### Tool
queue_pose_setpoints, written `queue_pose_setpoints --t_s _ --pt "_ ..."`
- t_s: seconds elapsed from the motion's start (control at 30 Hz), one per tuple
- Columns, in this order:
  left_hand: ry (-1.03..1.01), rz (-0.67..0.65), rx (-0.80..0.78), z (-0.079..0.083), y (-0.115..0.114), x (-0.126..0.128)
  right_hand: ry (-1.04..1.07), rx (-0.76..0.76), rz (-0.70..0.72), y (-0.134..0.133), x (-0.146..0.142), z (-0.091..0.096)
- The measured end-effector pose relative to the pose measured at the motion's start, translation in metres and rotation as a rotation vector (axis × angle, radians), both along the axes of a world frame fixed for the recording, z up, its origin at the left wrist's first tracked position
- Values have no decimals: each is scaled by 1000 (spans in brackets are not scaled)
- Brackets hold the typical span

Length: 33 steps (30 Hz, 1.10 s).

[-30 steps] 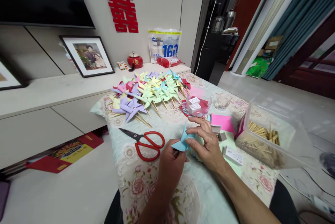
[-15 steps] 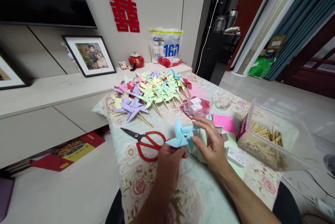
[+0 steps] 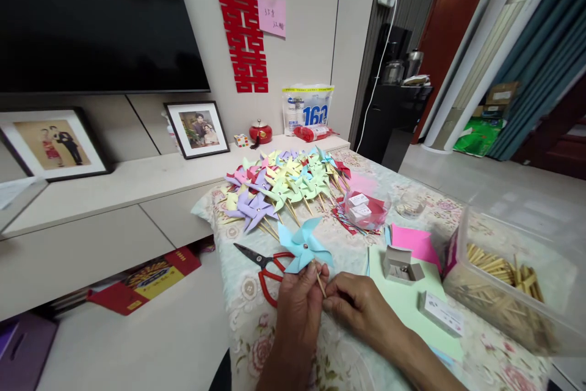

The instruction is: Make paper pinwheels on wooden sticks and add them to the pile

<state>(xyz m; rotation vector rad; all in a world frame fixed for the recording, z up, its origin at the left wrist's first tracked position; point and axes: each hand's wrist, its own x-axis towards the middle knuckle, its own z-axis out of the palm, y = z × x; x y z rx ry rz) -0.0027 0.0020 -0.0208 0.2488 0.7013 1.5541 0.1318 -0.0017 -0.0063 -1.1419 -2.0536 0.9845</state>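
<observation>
A light blue paper pinwheel [image 3: 303,244] on a thin wooden stick [image 3: 321,284] is held low over the table. My left hand [image 3: 300,299] pinches the stick just under the blades. Lower down, the fingers of my right hand [image 3: 354,302] are closed round the stick's bottom end. Black-bladed scissors with red handles [image 3: 260,261] lie just left of the pinwheel, which partly covers them. Behind it rests a pile of finished pinwheels [image 3: 293,180] in purple, green, yellow, pink and blue.
Right of my hands, a small open box [image 3: 403,266] and a closed white box [image 3: 440,313] sit on green paper [image 3: 384,290]. A clear bin [image 3: 499,312] of wooden sticks stands further right. A plastic bowl [image 3: 382,211] holds small boxes. Pink paper [image 3: 419,244] lies nearby.
My right hand has moved from the blades down to the stick's lower end. The pinwheel now faces up more, with its stick showing. The head view has shifted up and left.
</observation>
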Motion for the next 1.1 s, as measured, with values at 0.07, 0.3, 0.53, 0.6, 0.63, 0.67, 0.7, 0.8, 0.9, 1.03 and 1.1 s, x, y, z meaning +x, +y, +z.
queue_pose_setpoints --t_s 0.07,0.3,0.53,0.6,0.63,0.67,0.7,0.8,0.9,1.03,1.1 --pt "-25 3 16 3 0 2 43 -69 -19 0 -3 -6" --pt "-23 -20 40 6 -1 6 130 -180 -95 5 -2 -1" --pt "542 -158 -102 -19 -4 22 -112 -42 -203 57 5 21" --pt "683 -230 -72 -26 -6 24 -184 -56 -184 80 0 22" --pt "750 -231 -62 -28 -6 24 -200 -59 -180 91 -3 22" --pt "818 -227 -45 -29 -7 24 -216 -62 -180 101 -7 21" --pt "888 -217 -24 -30 -9 24 -233 -65 -182 110 -11 21" --pt "1112 -227 98 -30 -13 24 -292 -68 -190 131 -24 18" --pt "1281 -265 204 -29 -17 25 -344 -51 -195 146 -36 14" --pt "1358 -314 212 -27 -17 25 -389 -28 -202 159 -48 6" --pt "1371 -330 201 -26 -17 25 -403 -25 -200 164 -52 2"
